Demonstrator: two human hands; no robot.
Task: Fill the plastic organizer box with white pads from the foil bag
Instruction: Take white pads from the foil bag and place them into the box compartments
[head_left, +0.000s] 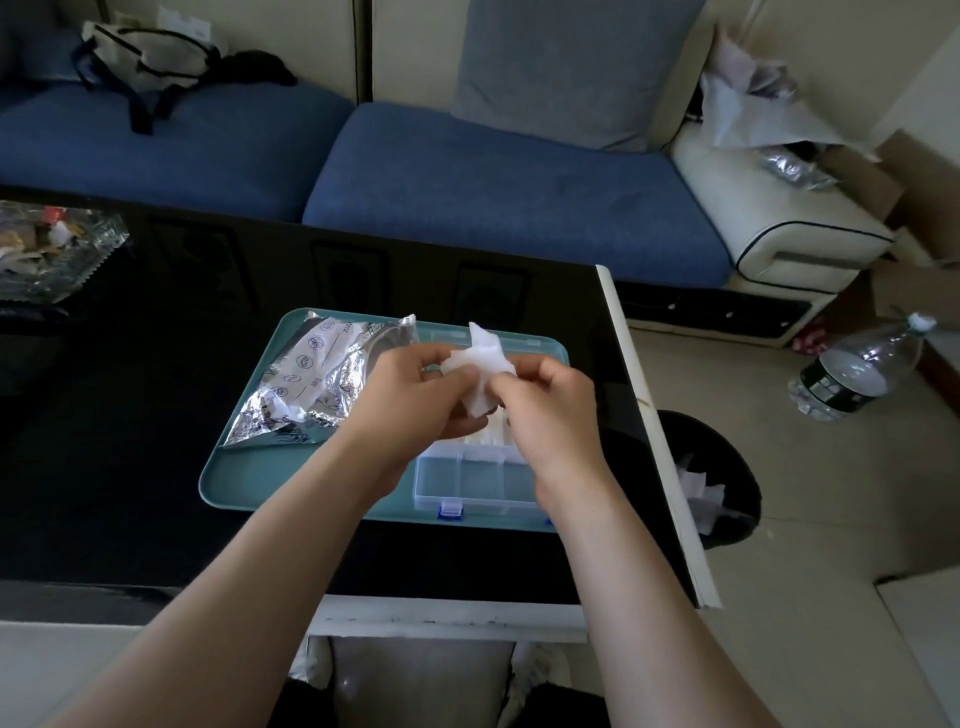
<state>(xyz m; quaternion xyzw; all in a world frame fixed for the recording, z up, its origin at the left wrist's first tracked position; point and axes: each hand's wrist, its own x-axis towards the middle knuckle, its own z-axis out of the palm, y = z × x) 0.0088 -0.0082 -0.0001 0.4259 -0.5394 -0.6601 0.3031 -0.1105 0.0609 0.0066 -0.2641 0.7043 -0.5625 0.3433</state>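
- A glossy black table with a white edge (156, 415) fills the middle of the view. On it lies a teal rectangular plastic tray (228, 483).
- Behind the table stands a sofa with blue seat cushions (467, 182) and a grey back pillow (566, 67). A cream canvas bag with dark straps (150, 52) lies on the far left seat.
- A clear cut-glass dish (62, 249) holding small scraps sits at the table's left edge.
- On the pale tiled floor to the right, a round black waste bin (727, 452) with white scraps in it stands just beside the table. A clear plastic water bottle (857, 374) stands farther right.
- A crumpled silver foil bag with blue print (311, 384) lies on the left half of the tray, its mouth torn open toward the middle.
- A clear plastic organizer box with blue latches (467, 478) sits on the right half of the tray, lid open. White material shows in a compartment behind the near row, partly hidden by the hands.
- A small bunch of thin, soft white pads (483, 364) is held above the box, one corner sticking up.
- The left hand (415, 389) curls its fingers around the bunch from the left.
- The right hand (550, 410) pinches the pads' right edge between thumb and fingertips.
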